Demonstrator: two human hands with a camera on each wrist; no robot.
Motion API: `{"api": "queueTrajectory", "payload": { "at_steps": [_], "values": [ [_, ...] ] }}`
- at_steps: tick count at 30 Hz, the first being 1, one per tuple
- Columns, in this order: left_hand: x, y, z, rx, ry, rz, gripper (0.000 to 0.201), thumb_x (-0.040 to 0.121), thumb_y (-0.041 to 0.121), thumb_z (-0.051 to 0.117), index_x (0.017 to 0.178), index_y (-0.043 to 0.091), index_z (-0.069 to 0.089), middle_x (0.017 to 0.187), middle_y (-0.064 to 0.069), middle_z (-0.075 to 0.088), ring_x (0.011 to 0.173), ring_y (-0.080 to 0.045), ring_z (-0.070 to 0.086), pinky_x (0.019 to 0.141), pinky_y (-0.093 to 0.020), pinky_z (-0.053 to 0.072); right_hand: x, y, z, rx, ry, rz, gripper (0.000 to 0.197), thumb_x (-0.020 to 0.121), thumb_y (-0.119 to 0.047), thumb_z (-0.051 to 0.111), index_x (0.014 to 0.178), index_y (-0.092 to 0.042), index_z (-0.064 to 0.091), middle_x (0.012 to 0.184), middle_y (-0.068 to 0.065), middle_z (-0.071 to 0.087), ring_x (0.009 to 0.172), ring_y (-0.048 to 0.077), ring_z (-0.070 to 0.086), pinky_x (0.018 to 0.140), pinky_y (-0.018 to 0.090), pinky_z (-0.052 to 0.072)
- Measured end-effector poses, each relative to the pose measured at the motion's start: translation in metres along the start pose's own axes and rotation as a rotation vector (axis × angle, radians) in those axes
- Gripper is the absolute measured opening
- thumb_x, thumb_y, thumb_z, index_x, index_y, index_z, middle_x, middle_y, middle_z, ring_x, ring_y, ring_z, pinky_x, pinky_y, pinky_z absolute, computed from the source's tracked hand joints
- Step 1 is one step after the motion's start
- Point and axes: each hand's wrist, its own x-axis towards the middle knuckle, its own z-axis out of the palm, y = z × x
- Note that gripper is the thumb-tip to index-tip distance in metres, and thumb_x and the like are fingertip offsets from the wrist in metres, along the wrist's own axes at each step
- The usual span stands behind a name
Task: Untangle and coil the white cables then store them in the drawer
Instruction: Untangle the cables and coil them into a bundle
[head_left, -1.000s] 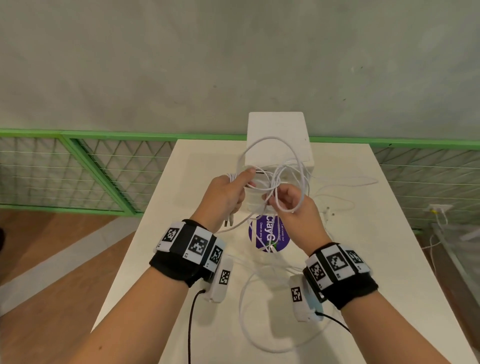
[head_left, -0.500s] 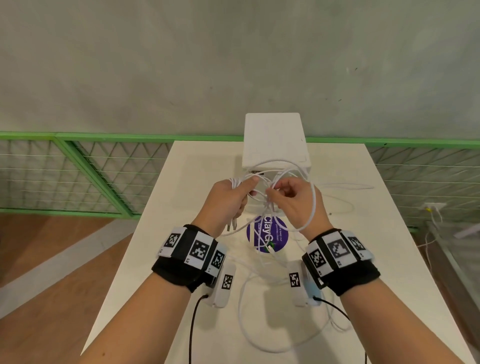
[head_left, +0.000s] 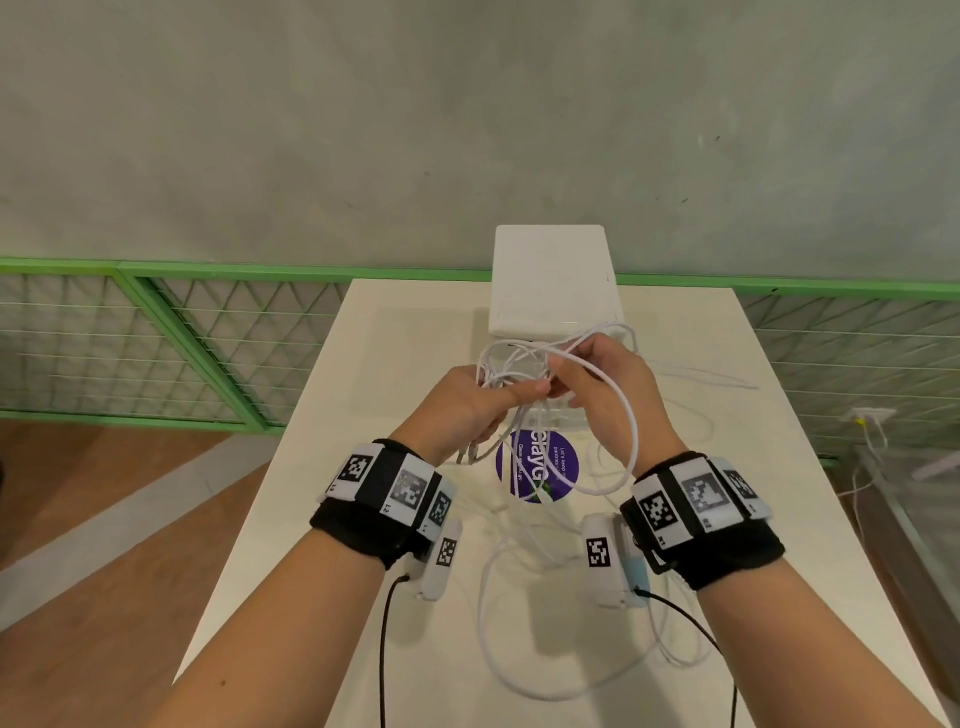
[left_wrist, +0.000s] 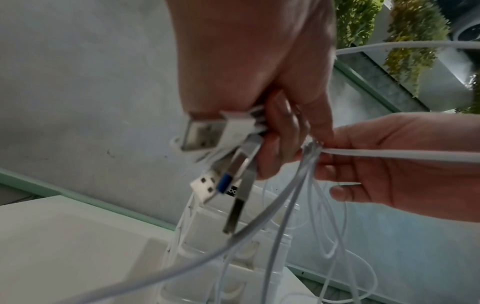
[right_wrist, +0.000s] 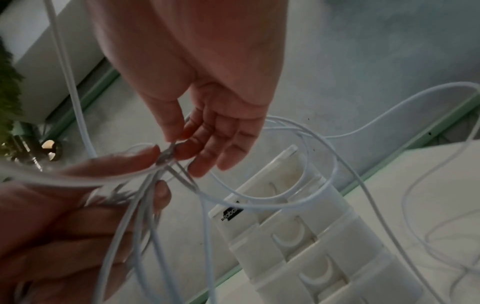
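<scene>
Here left hand (head_left: 462, 402) (fisted) grips white cables (head_left: 618, 415) — right hand (head_left: 608, 384) pinches strand.

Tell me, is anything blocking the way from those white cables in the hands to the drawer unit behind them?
Nothing visible does. The left hand and right hand hold the white cables up directly before the white drawer unit. Its drawers look shut, though, and loops trail on the table.

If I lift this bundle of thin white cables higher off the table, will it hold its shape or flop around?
Probably flop: the thin white cables sag in loose loops below both hands. The metal-tipped plugs gripped in the left hand would likely swing if released. Strands trailing on the white table may drag and snag, since the right hand pinches only one crossing.
</scene>
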Motion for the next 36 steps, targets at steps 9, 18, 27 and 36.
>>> {"api": "queueTrajectory", "payload": {
  "at_steps": [9,18,27,36],
  "values": [
    [0.01,-0.016,-0.001,0.288,-0.046,-0.01,0.046,0.077,0.047,0.072,0.062,0.012,0.046,0.042,0.006,0.041,0.036,-0.008,0.035,0.053,-0.027,0.03,0.002,0.006,-0.028,-0.018,0.123,0.05,0.011,0.092,-0.011,0.055,0.082,-0.015,0.055,0.076,0.002,0.067,0.066,0.01,0.066,0.058,0.026,0.05],
    [0.01,-0.052,-0.015,0.465,0.033,-0.041,0.045,0.079,0.042,0.073,0.064,0.002,0.056,0.06,-0.005,0.044,0.058,-0.017,0.04,0.055,-0.024,0.032,0.006,-0.01,-0.062,0.279,0.329,0.143,0.009,0.099,-0.018,0.04,0.092,-0.015,0.043,0.078,0.007,0.068,0.056,0.021,0.068,0.054,0.033,0.057],
    [-0.002,-0.071,-0.059,0.245,0.354,-0.118,0.045,0.084,0.027,0.069,0.051,0.011,0.043,0.048,-0.005,0.043,0.051,-0.022,0.042,0.055,-0.03,0.033,0.003,0.029,-0.129,0.033,0.627,0.37,0.025,0.095,-0.014,0.041,0.112,0.0,0.052,0.087,0.014,0.068,0.051,0.02,0.066,0.057,0.033,0.06],
    [-0.001,-0.055,-0.036,0.103,0.384,-0.079,0.036,0.082,0.02,0.071,0.058,0.014,0.043,0.057,-0.004,0.047,0.054,-0.019,0.043,0.054,-0.027,0.033,-0.012,0.042,-0.071,-1.011,0.169,0.367,0.041,0.092,-0.045,0.047,0.088,-0.009,0.066,0.078,0.005,0.069,0.073,0.027,0.061,0.067,0.03,0.045]
  ]
}}
